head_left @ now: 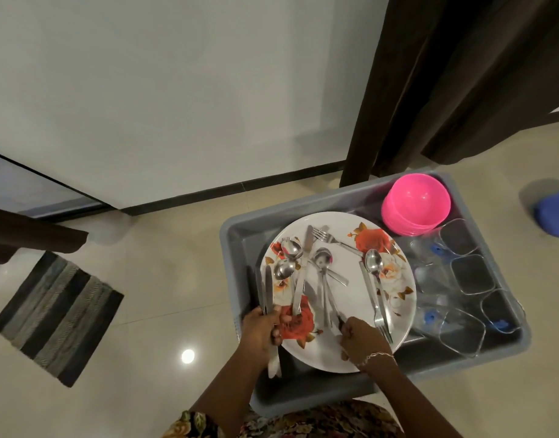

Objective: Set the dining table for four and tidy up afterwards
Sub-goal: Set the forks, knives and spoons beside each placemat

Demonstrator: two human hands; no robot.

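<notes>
**Cutlery gathered from the plate in the tub**

While the grey tub [240,229] sits on the tiled floor below the camera, both hands work at the near edge of the floral plate [344,352] that lies flat inside it. The left hand [261,327] is closed around a bundle of knives [267,289], their blades pointing away from the person and their handles sticking out below the fist. The right hand [360,338] is curled at the near ends of a cluster of spoons [324,263]; its fingertips seem to pinch those handles, though the exact grip is hidden by the knuckles.

The relation that matters is that nearly all the loose cutlery lies with its long axis running away from the person, handles toward the hands. A knife [303,273] lies just beside the left hand, so that hand is the nearer one for it. A spoon and fork [379,311] lie toward the plate's right side, next to the right hand. One fork [333,241] lies crosswise at the far rim, well apart from both hands.

Beyond the plate, the tub holds a stack of pink bowls [415,203] in its far corner and several clear glasses [471,273] lying along its right side.

My guess is the cutlery is being collected before it goes to the table.
</notes>
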